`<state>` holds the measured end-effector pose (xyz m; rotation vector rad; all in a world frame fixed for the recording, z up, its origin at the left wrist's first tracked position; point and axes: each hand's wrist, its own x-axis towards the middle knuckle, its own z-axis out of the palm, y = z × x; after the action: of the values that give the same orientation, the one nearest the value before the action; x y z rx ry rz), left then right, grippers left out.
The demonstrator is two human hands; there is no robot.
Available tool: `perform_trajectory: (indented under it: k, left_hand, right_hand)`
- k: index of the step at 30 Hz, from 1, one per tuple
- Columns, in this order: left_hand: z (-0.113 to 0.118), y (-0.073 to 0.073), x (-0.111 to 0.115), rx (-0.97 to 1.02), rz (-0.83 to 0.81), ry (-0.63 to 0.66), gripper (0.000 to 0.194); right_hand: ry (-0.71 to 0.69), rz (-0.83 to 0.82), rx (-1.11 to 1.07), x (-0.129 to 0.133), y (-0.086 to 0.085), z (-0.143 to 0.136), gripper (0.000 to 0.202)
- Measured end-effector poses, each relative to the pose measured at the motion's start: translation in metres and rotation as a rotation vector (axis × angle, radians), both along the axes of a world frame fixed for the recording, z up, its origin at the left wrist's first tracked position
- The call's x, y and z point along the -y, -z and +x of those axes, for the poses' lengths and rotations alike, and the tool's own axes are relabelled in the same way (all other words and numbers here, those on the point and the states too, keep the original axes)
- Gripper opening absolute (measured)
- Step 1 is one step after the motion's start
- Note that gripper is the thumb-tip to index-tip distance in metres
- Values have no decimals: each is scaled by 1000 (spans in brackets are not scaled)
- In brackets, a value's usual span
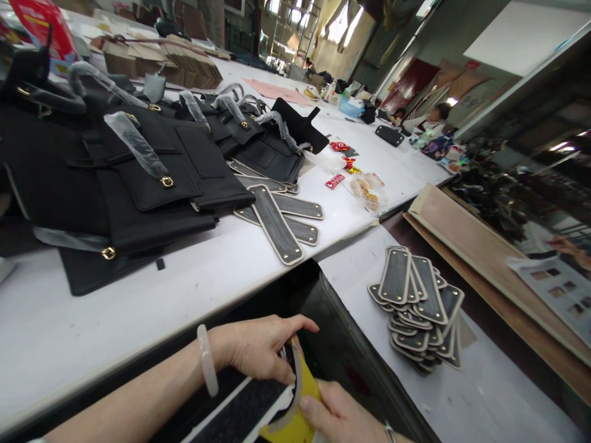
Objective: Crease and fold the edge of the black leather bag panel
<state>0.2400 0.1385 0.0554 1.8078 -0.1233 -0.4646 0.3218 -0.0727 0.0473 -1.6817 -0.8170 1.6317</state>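
At the bottom of the view, below the white table's edge [138, 344], both hands grip one piece. My left hand [258, 347], a pale bangle on its wrist, pinches the top of a curved black base panel with a cream rim [295, 384]. My right hand [337, 415] holds the lower end of that panel against a yellow sheet [295, 424]. Several similar flat panels [277, 221] lie fanned on the table above my hands. A second pile of panels [418, 307] rests on the lower white surface to the right.
Black leather bag pieces [138, 172] with wrapped handles and gold studs cover the table's left half. Snack wrappers [341, 172] and a plastic bag lie further back. A long board [484, 258] leans at the right. Another person sits far back at the right.
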Motion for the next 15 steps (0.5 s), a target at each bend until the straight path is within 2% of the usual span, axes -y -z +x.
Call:
perform_trajectory:
  k: [6, 11, 15]
  left_hand:
    - [0, 4, -1, 10, -33, -1, 79]
    - [0, 4, -2, 14, -82, -19, 89]
    - [-2, 3, 0, 22, -46, -56, 97]
  right_hand:
    - [60, 11, -8, 4, 8, -8, 65]
    - [131, -52, 39, 8, 14, -16, 69]
    - [163, -54, 80, 5, 13, -22, 70]
